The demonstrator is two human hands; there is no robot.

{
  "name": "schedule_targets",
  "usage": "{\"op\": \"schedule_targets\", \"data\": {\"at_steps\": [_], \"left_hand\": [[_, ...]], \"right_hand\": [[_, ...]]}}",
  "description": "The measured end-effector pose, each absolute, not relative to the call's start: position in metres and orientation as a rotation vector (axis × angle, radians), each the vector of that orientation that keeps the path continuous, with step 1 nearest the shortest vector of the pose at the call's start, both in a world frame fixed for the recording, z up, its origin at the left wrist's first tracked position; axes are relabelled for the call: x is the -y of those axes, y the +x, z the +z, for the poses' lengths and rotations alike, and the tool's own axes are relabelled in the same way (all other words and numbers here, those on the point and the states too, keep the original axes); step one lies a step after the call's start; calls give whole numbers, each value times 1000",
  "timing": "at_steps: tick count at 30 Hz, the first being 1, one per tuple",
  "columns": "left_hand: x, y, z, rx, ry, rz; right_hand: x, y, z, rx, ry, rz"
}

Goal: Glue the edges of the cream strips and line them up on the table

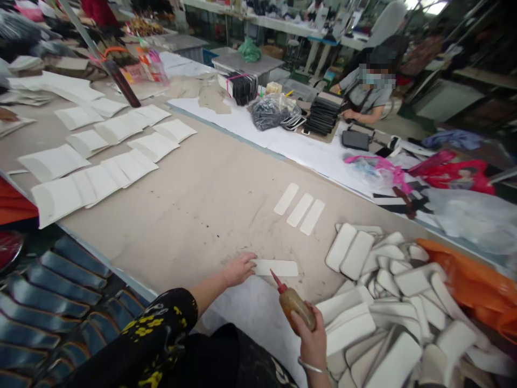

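A white strip with rounded corners (283, 268) lies flat on the paper-covered table in front of me. My left hand (240, 268) grips its left end, fingertips pressed on it. My right hand (311, 334) is wrapped around a squeeze glue bottle (297, 308) of brownish liquid. The bottle is tilted, and its thin red nozzle points at the strip's middle; whether the tip touches cannot be made out. Beyond the strip, three similar pieces lie side by side, among them a middle strip (300, 209).
A heap of pale rounded pieces (388, 312) sits to the right, beside an orange sheet (472, 280). Curved white panels (97, 172) lie at the left. Across the table a person (367, 91) sits near a stack of dark pieces (323, 113). A slanted pole (81, 29) stands upper left.
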State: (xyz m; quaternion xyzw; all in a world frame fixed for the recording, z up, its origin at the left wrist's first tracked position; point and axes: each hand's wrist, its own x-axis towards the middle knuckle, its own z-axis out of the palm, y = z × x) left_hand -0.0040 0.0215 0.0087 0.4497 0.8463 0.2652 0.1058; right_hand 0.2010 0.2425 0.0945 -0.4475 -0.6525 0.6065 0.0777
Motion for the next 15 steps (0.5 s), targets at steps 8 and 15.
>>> {"op": "schedule_targets", "data": {"at_steps": [8,15], "left_hand": [[28,12,-5,-2564,1127,831],[24,12,-1,-2506,1012,879]], "right_hand": [[-220,164,74,2275,-950,1610],[-212,139,50,2456,-585,1454]]}}
